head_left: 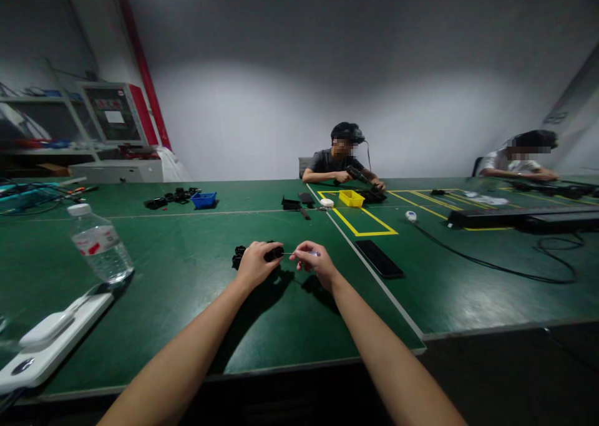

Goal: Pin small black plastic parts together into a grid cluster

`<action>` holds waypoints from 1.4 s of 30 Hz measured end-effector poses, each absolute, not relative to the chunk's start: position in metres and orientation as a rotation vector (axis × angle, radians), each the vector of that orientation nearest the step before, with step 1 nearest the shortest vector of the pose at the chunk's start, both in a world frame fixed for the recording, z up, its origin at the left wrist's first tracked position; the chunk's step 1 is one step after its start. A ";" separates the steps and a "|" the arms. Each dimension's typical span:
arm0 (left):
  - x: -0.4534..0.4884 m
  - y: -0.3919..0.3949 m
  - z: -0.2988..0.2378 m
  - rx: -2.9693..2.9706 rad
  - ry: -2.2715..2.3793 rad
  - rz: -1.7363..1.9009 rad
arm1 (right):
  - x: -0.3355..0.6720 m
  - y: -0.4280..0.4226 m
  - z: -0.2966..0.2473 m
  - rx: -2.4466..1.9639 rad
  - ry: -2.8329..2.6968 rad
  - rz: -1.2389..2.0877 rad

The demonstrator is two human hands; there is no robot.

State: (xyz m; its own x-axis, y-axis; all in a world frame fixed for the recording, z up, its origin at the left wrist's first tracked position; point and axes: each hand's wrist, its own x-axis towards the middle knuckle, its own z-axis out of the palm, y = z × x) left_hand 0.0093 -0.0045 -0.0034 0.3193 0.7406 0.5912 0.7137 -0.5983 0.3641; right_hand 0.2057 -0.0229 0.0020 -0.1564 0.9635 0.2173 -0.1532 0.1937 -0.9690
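Note:
My left hand [257,261] is closed around a black part [274,252], holding it just above the green table. More black pieces [238,256] show on the far side of that hand, partly hidden by it. In my right hand [317,262] is a small screwdriver [314,253], pinched between thumb and fingers. Its thin metal shaft points left and reaches the black part. Whether the tip sits in a screw is too small to tell.
A phone [379,259] lies to the right. A water bottle [100,245] and white power strip [56,338] stand left. Farther back are a blue bin [204,200], a yellow bin [351,198] and black parts [173,197]. Two people [344,158] sit across the table [290,332].

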 end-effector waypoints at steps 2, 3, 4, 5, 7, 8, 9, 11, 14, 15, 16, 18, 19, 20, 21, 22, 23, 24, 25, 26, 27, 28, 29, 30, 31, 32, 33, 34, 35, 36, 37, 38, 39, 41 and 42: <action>0.010 -0.005 -0.003 2.542 1.369 1.146 | 0.205 -0.022 0.001 -0.876 -1.349 1.234; 0.011 -0.006 -0.003 2.552 1.359 1.142 | 0.205 -0.022 0.000 -0.879 -1.362 1.229; 0.011 -0.006 -0.003 2.562 1.350 1.138 | 0.205 -0.022 0.000 -0.881 -1.372 1.221; 0.011 -0.006 -0.003 2.571 1.342 1.133 | 0.205 -0.022 0.000 -0.883 -1.380 1.213; 0.012 -0.007 -0.004 2.587 1.337 1.124 | 0.204 -0.022 -0.001 -0.888 -1.392 1.200; 0.012 -0.007 -0.004 2.594 1.340 1.118 | 0.204 -0.022 -0.001 -0.891 -1.395 1.197; 0.012 -0.007 -0.004 2.599 1.348 1.112 | 0.204 -0.022 -0.001 -0.895 -1.396 1.197; 0.012 -0.007 -0.005 2.612 1.362 1.105 | 0.204 -0.021 -0.002 -0.903 -1.397 1.203; 0.012 -0.007 -0.006 2.626 1.354 1.099 | 0.205 -0.021 -0.002 -0.907 -1.401 1.210; 0.013 -0.007 -0.006 2.627 1.347 1.096 | 0.205 -0.021 -0.003 -0.906 -1.402 1.213; 0.013 -0.007 -0.007 2.627 1.342 1.093 | 0.205 -0.021 -0.003 -0.907 -1.402 1.217; 0.013 -0.006 -0.007 2.622 1.333 1.093 | 0.205 -0.021 -0.003 -0.906 -1.407 1.227; 0.013 -0.006 -0.008 2.618 1.327 1.095 | 0.205 -0.021 -0.003 -0.905 -1.414 1.228; 0.013 -0.006 -0.008 2.614 1.322 1.100 | 0.205 -0.021 -0.003 -0.902 -1.423 1.225; 0.013 -0.006 -0.008 2.609 1.318 1.104 | 0.204 -0.021 -0.004 -0.900 -1.431 1.221; 0.013 -0.006 -0.007 2.605 1.317 1.104 | 0.204 -0.021 -0.004 -0.898 -1.436 1.216; 0.013 -0.006 -0.007 2.602 1.321 1.099 | 0.204 -0.021 -0.004 -0.899 -1.437 1.213; 0.013 -0.006 -0.007 2.600 1.328 1.090 | 0.204 -0.020 -0.004 -0.902 -1.435 1.212; 0.013 -0.007 -0.006 2.598 1.334 1.080 | 0.205 -0.020 -0.004 -0.906 -1.432 1.212; 0.013 -0.007 -0.006 2.597 1.340 1.073 | 0.205 -0.020 -0.005 -0.911 -1.430 1.212; 0.013 -0.007 -0.005 2.595 1.345 1.069 | 0.205 -0.019 -0.005 -0.915 -1.430 1.211; 0.013 -0.007 -0.005 2.592 1.349 1.070 | 0.205 -0.019 -0.005 -0.919 -1.430 1.208; 0.013 -0.008 -0.005 2.589 1.352 1.073 | 0.206 -0.019 -0.005 -0.920 -1.431 1.207; 0.013 -0.008 -0.005 2.586 1.354 1.076 | 0.206 -0.019 -0.005 -0.919 -1.430 1.205; 0.013 -0.008 -0.004 2.584 1.353 1.077 | 0.206 -0.019 -0.005 -0.917 -1.430 1.204; 0.013 -0.008 -0.004 2.585 1.349 1.076 | 0.206 -0.019 -0.004 -0.914 -1.432 1.202; 0.013 -0.008 -0.004 2.587 1.345 1.072 | 0.206 -0.019 -0.004 -0.910 -1.437 1.196; 0.013 -0.007 -0.005 2.589 1.341 1.066 | 0.206 -0.019 -0.005 -0.907 -1.445 1.188; 0.013 -0.007 -0.005 2.591 1.340 1.060 | 0.206 -0.019 -0.005 -0.905 -1.455 1.178; 0.013 -0.007 -0.005 2.591 1.342 1.053 | 0.206 -0.019 -0.005 -0.905 -1.465 1.169; 0.013 -0.007 -0.005 2.591 1.346 1.047 | 0.206 -0.019 -0.006 -0.904 -1.474 1.163; 0.013 -0.007 -0.005 2.590 1.349 1.043 | 0.206 -0.019 -0.006 -0.903 -1.479 1.158; 0.013 -0.007 -0.005 2.587 1.349 1.042 | 0.206 -0.019 -0.006 -0.903 -1.482 1.156; 0.013 -0.007 -0.005 2.573 1.344 1.054 | 0.206 -0.018 -0.007 -0.900 -1.484 1.153; 0.013 -0.007 -0.005 2.560 1.340 1.064 | 0.206 -0.018 -0.007 -0.899 -1.484 1.151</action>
State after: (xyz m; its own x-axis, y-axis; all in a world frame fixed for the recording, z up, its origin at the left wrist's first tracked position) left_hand 0.0132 -0.0073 -0.0052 0.3833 0.7446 0.5466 0.7011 -0.6198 0.3526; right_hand 0.2059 -0.0182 -0.0073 -0.2121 0.9404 0.2658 -0.0236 0.2670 -0.9634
